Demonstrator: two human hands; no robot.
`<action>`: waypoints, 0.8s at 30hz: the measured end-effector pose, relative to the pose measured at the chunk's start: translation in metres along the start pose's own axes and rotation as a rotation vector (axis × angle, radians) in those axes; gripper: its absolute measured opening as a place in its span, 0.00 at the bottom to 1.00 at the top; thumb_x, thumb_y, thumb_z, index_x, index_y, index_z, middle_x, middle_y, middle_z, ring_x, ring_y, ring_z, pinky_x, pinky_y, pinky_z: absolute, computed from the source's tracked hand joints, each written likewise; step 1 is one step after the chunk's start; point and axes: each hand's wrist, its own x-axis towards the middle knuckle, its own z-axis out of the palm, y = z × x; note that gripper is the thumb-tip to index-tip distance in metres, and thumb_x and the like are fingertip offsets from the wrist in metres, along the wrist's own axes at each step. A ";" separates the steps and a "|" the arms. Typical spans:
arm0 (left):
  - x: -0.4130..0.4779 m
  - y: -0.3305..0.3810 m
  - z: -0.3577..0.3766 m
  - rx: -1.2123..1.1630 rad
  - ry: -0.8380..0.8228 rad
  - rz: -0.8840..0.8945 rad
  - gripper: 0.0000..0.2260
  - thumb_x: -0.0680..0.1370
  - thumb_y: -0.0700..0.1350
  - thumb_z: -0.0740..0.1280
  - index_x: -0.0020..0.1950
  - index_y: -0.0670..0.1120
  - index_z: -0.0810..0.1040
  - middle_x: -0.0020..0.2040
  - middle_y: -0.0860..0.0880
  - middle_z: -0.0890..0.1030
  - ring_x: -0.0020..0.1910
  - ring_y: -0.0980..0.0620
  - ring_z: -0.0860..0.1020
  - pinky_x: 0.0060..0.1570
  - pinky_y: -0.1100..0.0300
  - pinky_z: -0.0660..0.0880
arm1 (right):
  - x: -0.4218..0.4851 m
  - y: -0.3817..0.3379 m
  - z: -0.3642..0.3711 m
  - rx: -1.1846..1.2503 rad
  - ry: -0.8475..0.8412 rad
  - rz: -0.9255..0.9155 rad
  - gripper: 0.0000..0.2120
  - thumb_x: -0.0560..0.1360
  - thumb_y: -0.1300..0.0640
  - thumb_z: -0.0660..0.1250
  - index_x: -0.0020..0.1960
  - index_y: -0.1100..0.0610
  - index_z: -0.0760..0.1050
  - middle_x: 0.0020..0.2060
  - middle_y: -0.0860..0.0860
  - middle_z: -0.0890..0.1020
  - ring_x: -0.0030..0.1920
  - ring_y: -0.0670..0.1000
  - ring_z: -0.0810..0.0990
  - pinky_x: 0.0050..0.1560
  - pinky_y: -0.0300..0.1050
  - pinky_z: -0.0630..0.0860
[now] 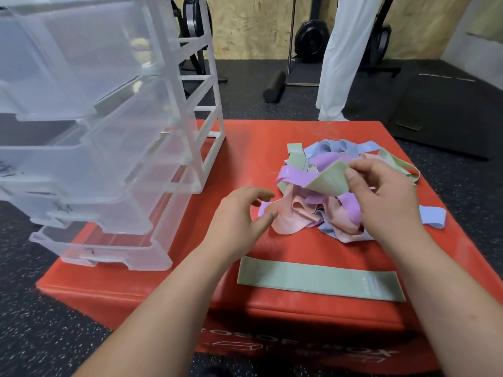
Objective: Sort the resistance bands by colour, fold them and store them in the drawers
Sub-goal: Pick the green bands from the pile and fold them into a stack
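Head view: soft woven bands lie tangled on a red padded box (190,268). Right hand (381,197) pinches a green band (326,178); left hand (239,213) hovers, fingers loosely spread, holding nothing.

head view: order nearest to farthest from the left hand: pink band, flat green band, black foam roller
1. pink band, right beside the left hand, to its right
2. flat green band, at the box's near edge
3. black foam roller, on the floor beyond the box

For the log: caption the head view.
Right hand pinches a green band over the mixed pile; left hand open; second green band lies flat.
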 end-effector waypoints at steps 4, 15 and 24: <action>0.000 0.015 0.003 -0.093 -0.009 0.010 0.15 0.78 0.48 0.76 0.65 0.53 0.83 0.57 0.60 0.84 0.55 0.59 0.82 0.56 0.63 0.76 | -0.010 -0.003 -0.011 0.111 -0.037 0.037 0.06 0.82 0.54 0.69 0.57 0.51 0.84 0.46 0.47 0.86 0.46 0.51 0.82 0.51 0.53 0.80; 0.005 0.051 0.041 -0.262 -0.157 0.042 0.05 0.81 0.49 0.72 0.56 0.57 0.83 0.50 0.57 0.84 0.53 0.52 0.81 0.57 0.45 0.76 | -0.035 -0.014 -0.018 0.010 -0.330 -0.059 0.06 0.81 0.56 0.70 0.55 0.46 0.83 0.48 0.38 0.86 0.45 0.46 0.83 0.45 0.40 0.77; 0.017 0.042 0.054 -0.211 -0.213 0.033 0.03 0.79 0.51 0.75 0.50 0.55 0.84 0.47 0.57 0.86 0.49 0.53 0.82 0.53 0.47 0.77 | -0.034 -0.012 -0.034 -0.058 -0.241 -0.102 0.08 0.77 0.58 0.74 0.49 0.45 0.85 0.42 0.39 0.85 0.34 0.50 0.79 0.40 0.39 0.75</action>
